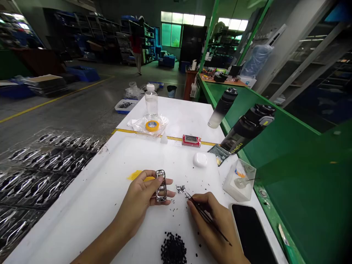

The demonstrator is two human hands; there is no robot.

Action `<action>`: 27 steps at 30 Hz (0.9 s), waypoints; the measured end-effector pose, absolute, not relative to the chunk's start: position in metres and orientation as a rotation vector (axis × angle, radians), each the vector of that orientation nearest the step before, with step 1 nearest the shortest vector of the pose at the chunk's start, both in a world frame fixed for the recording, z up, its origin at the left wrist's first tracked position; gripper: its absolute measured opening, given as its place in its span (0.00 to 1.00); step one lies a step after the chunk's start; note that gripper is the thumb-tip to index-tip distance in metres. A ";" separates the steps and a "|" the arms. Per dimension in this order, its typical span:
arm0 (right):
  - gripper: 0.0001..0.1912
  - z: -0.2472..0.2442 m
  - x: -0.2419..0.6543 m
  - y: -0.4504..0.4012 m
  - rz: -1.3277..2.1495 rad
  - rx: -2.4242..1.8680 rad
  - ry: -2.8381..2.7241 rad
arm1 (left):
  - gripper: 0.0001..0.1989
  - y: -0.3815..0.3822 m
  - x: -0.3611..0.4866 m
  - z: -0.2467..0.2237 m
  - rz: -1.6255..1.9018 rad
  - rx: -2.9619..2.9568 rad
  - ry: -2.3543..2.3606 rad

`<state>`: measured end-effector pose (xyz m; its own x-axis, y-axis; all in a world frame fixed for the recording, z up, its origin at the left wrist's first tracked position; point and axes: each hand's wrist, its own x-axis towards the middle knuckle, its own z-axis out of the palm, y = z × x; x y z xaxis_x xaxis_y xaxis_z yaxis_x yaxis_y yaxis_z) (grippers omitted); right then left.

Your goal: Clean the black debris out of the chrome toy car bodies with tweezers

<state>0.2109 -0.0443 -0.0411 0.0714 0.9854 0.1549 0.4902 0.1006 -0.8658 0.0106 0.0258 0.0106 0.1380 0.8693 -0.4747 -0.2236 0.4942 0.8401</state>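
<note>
A small silvery rectangular frame (161, 186) is held upright between the thumb and fingers of my left hand (141, 194). My right hand (213, 220) grips dark metal tweezers (207, 217), whose tips point at a little cluster of shiny metal bits (180, 189) on the white table. Tiny dark pieces lie scattered between the hands. Below them, near the bottom edge, is a pile of small black pieces (173, 249). A yellow piece (136, 175) lies partly hidden behind my left hand.
On the table (104, 205) are a phone (253, 233), a clear box (240, 181), a white case (200, 160), a red pack (191, 140), orange tape (152, 125) and bottles (151, 101). A green partition (302, 176) borders the right; trays (49, 157) stand left. A person (136, 47) is far off.
</note>
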 end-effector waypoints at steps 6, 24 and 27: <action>0.04 -0.042 0.214 -0.047 0.598 -1.455 -1.724 | 0.18 0.024 0.011 0.010 0.806 0.606 1.193; 0.08 -0.014 0.215 -0.060 1.013 -1.394 -1.181 | 0.06 0.002 0.013 0.001 0.866 1.539 1.151; 0.08 -0.005 0.217 -0.060 1.341 -1.154 -0.940 | 0.04 -0.003 0.018 0.002 0.944 1.626 1.042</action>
